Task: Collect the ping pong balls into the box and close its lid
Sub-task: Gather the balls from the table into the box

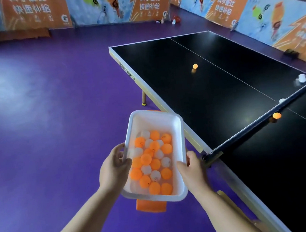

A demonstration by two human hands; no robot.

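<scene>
The purple floor (42, 110) spreads out to the left of and below both grips. The left grip (114, 167) clamps the left long rim of the white box (155, 113), thumb on the inner side of the rim and fingers curled on the outer wall. Between the two grips the box is held in the air over the floor with its top open, and it is filled with a heap of orange and white ping pong balls (152, 162). An orange panel (150, 205) sticks out from under the box's near end, below the grips. The right grip (193, 166) clamps the right long rim, thumb laid on the rim and fingers curled around the outside. Just right of that grip is the edge of the black desk (193, 97) and the post of its net (256, 125). Beyond the grips one orange ball (195, 66) lies on the desk. Far to the right, another orange ball (276, 115) and a white ball (282, 100) lie against the net.
</scene>
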